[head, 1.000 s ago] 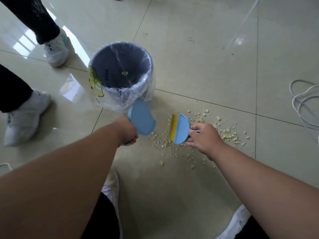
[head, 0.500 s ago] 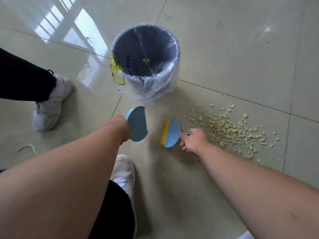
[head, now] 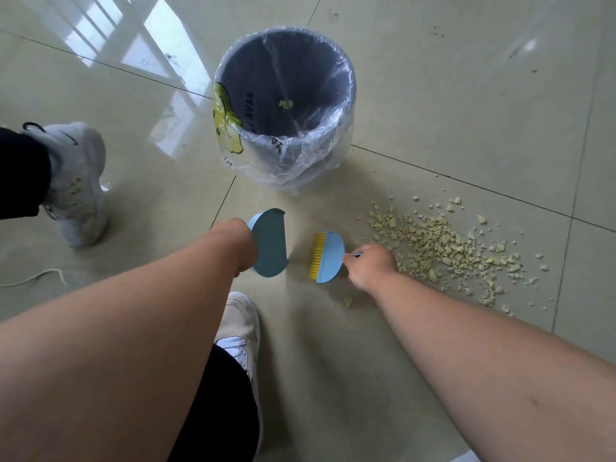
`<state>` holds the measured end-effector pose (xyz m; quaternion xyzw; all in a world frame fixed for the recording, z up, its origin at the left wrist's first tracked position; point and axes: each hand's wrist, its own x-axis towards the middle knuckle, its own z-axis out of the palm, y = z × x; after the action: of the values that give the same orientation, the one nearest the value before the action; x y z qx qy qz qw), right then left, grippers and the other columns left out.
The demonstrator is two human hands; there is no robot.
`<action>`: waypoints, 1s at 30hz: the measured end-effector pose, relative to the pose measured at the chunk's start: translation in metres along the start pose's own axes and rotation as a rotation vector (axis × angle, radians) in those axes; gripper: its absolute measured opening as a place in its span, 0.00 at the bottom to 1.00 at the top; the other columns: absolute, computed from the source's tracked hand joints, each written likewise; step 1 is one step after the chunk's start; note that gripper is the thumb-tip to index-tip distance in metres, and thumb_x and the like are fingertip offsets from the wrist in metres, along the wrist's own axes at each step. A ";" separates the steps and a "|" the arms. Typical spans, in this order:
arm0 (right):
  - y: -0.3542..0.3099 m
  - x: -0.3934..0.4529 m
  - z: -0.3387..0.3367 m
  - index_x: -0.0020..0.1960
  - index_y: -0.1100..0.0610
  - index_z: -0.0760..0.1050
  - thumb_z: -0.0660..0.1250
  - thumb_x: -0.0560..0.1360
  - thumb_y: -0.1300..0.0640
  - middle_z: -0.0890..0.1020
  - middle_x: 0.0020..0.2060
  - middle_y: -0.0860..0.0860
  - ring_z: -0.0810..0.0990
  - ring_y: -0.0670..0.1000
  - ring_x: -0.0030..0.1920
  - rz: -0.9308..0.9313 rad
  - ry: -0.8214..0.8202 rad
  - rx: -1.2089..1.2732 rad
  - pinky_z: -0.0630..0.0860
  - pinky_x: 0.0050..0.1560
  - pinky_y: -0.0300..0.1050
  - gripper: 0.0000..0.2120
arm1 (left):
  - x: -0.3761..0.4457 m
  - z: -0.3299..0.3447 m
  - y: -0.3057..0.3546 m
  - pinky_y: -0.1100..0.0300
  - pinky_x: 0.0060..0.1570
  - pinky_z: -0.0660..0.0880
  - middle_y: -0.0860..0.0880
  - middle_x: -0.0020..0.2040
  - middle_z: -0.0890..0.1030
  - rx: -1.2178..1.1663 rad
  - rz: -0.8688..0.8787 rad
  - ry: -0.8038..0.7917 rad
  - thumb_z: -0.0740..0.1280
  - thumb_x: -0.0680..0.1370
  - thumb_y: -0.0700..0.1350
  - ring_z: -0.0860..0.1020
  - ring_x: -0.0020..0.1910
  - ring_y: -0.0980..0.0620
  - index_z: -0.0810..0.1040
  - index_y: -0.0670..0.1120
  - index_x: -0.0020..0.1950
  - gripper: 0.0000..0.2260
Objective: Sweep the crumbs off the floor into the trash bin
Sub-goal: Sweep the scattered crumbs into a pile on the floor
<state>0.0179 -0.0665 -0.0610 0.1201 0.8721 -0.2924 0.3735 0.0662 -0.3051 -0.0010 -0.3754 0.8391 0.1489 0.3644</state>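
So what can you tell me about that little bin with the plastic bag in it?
The trash bin is a round, dark grey-blue tub that looks plastic, standing upright on the tiled floor beyond the dustpan. A clear, crinkled liner is draped over its rim and down its sides. A yellow cartoon sticker and some dark lettering mark its left side. A few crumbs lie inside. No hand touches it.

bright daylight | window glare on floor [head: 150,45] (top-left) | edges warped

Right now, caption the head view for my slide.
Left hand holds dustpan, right hand holds brush beside crumbs.
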 end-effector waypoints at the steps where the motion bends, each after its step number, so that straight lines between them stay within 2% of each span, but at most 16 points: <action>1: 0.004 0.001 -0.007 0.52 0.56 0.84 0.70 0.79 0.50 0.85 0.45 0.53 0.83 0.57 0.46 0.011 0.021 0.004 0.75 0.47 0.41 0.10 | -0.001 0.001 0.002 0.51 0.43 0.82 0.40 0.36 0.80 -0.006 -0.001 -0.004 0.65 0.75 0.33 0.82 0.36 0.40 0.76 0.39 0.46 0.03; 4: 0.019 0.004 -0.029 0.57 0.57 0.83 0.71 0.79 0.50 0.85 0.51 0.56 0.82 0.58 0.50 0.054 0.089 0.028 0.72 0.48 0.41 0.12 | -0.005 0.004 0.007 0.53 0.38 0.82 0.40 0.36 0.81 0.003 -0.013 -0.019 0.65 0.74 0.33 0.81 0.33 0.42 0.74 0.39 0.46 0.03; 6: 0.031 0.007 -0.041 0.57 0.57 0.82 0.71 0.79 0.49 0.86 0.52 0.57 0.83 0.58 0.49 0.082 0.122 0.038 0.73 0.48 0.42 0.13 | -0.008 0.004 0.012 0.47 0.45 0.85 0.38 0.41 0.83 -0.034 -0.018 -0.026 0.65 0.74 0.33 0.84 0.38 0.40 0.76 0.39 0.48 0.04; 8: 0.041 0.009 -0.054 0.56 0.57 0.83 0.71 0.78 0.49 0.86 0.50 0.57 0.83 0.59 0.49 0.097 0.139 0.022 0.73 0.47 0.42 0.13 | -0.009 0.005 0.016 0.45 0.49 0.85 0.38 0.41 0.83 -0.027 -0.018 -0.032 0.64 0.74 0.33 0.84 0.37 0.39 0.77 0.38 0.48 0.05; 11: 0.055 0.011 -0.070 0.55 0.57 0.83 0.71 0.78 0.49 0.86 0.47 0.57 0.84 0.58 0.47 0.119 0.167 0.006 0.73 0.45 0.42 0.12 | -0.011 0.007 0.020 0.50 0.44 0.85 0.38 0.40 0.83 -0.045 -0.027 -0.035 0.64 0.74 0.33 0.85 0.36 0.41 0.77 0.38 0.47 0.05; 13: 0.062 0.012 -0.078 0.55 0.57 0.84 0.71 0.78 0.49 0.86 0.48 0.57 0.83 0.58 0.47 0.126 0.180 -0.013 0.73 0.45 0.42 0.13 | -0.011 0.007 0.022 0.56 0.38 0.81 0.41 0.37 0.81 -0.072 -0.041 -0.055 0.63 0.74 0.34 0.81 0.31 0.43 0.77 0.39 0.46 0.04; 14: 0.064 0.013 -0.081 0.55 0.57 0.84 0.71 0.79 0.48 0.86 0.47 0.57 0.83 0.58 0.46 0.130 0.179 -0.016 0.73 0.45 0.42 0.13 | -0.009 0.009 0.022 0.56 0.38 0.81 0.41 0.38 0.81 -0.082 -0.044 -0.057 0.63 0.74 0.34 0.81 0.31 0.44 0.77 0.38 0.47 0.05; 16: 0.067 0.014 -0.086 0.55 0.57 0.84 0.71 0.79 0.48 0.86 0.46 0.56 0.84 0.59 0.46 0.132 0.175 -0.016 0.74 0.45 0.43 0.13 | -0.008 0.009 0.023 0.49 0.46 0.85 0.37 0.43 0.83 -0.116 -0.034 -0.057 0.63 0.74 0.33 0.86 0.39 0.40 0.78 0.37 0.50 0.07; 18: 0.067 0.013 -0.088 0.55 0.57 0.84 0.71 0.79 0.49 0.86 0.46 0.56 0.83 0.58 0.46 0.124 0.184 -0.003 0.73 0.45 0.42 0.13 | -0.009 0.008 0.025 0.41 0.48 0.84 0.35 0.45 0.82 -0.132 -0.033 -0.039 0.64 0.74 0.33 0.86 0.44 0.38 0.78 0.37 0.53 0.09; 20: 0.062 0.010 -0.087 0.54 0.57 0.84 0.71 0.79 0.50 0.85 0.44 0.55 0.82 0.58 0.44 0.105 0.191 0.041 0.73 0.45 0.42 0.11 | -0.010 0.006 0.027 0.42 0.48 0.84 0.35 0.46 0.81 -0.147 -0.027 -0.037 0.64 0.75 0.33 0.86 0.43 0.38 0.77 0.37 0.54 0.09; 22: 0.055 0.006 -0.081 0.52 0.58 0.84 0.71 0.79 0.52 0.83 0.38 0.52 0.80 0.55 0.40 0.064 0.156 0.076 0.72 0.41 0.42 0.10 | -0.010 0.005 0.026 0.48 0.45 0.85 0.36 0.47 0.80 -0.141 -0.009 -0.026 0.63 0.76 0.35 0.82 0.37 0.39 0.75 0.38 0.54 0.08; 24: 0.046 -0.001 -0.071 0.50 0.58 0.84 0.71 0.78 0.52 0.80 0.34 0.51 0.79 0.54 0.36 0.023 0.093 0.073 0.70 0.36 0.41 0.08 | -0.009 0.004 0.023 0.51 0.38 0.81 0.37 0.46 0.81 -0.106 0.001 -0.017 0.62 0.76 0.36 0.79 0.33 0.40 0.75 0.38 0.53 0.07; 26: 0.041 -0.008 -0.057 0.48 0.56 0.82 0.71 0.79 0.52 0.82 0.36 0.52 0.80 0.55 0.40 -0.008 0.026 0.043 0.72 0.38 0.41 0.07 | -0.010 0.003 0.023 0.53 0.35 0.80 0.38 0.41 0.80 -0.064 0.011 -0.016 0.61 0.76 0.37 0.78 0.29 0.42 0.75 0.38 0.50 0.05; 28: 0.040 -0.015 -0.041 0.50 0.55 0.83 0.71 0.79 0.52 0.83 0.42 0.53 0.82 0.55 0.45 -0.042 -0.034 -0.016 0.73 0.44 0.41 0.07 | -0.012 0.002 0.024 0.51 0.37 0.82 0.38 0.40 0.79 -0.040 0.005 -0.030 0.61 0.76 0.38 0.78 0.28 0.42 0.73 0.39 0.46 0.03; 30: 0.044 -0.018 -0.026 0.51 0.56 0.84 0.71 0.78 0.51 0.85 0.45 0.54 0.84 0.56 0.49 -0.054 -0.071 -0.045 0.74 0.46 0.41 0.09 | -0.012 0.004 0.024 0.50 0.38 0.81 0.37 0.39 0.79 -0.038 -0.011 -0.066 0.61 0.77 0.38 0.79 0.28 0.42 0.72 0.38 0.47 0.04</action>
<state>0.0340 -0.0151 -0.0520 0.0776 0.8676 -0.2867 0.3989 0.0562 -0.2808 0.0045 -0.3816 0.8217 0.1752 0.3854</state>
